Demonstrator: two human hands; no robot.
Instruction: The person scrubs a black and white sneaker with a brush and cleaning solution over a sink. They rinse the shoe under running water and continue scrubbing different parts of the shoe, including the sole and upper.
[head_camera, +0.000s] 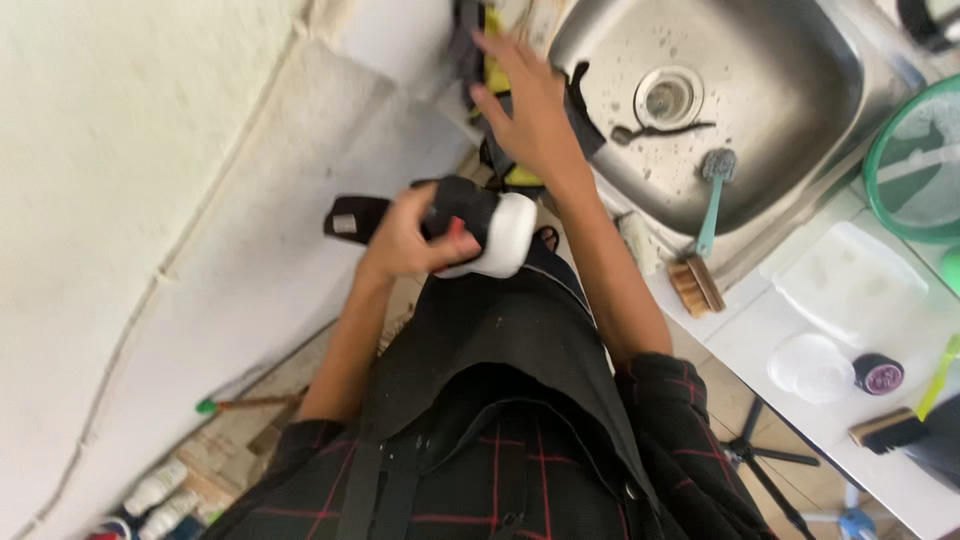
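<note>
My left hand (405, 238) grips a black shoe with a white sole (490, 228) and holds it in the air in front of my body, below the sink's corner. My right hand (527, 103) reaches out with fingers spread and rests on a dark cloth (583, 115) that hangs over the near-left rim of the steel sink (800, 60). A yellow piece (493, 70), perhaps a sponge, lies under the fingertips. I cannot tell whether the fingers pinch the cloth.
In the sink lie a teal-handled brush (712, 195) and a small dark utensil by the drain (668, 97). A wooden brush (697, 285), white tray (850, 280), clear tub (810, 365) and green basin (915, 160) sit on the counter. Bottles (160, 490) stand on the floor.
</note>
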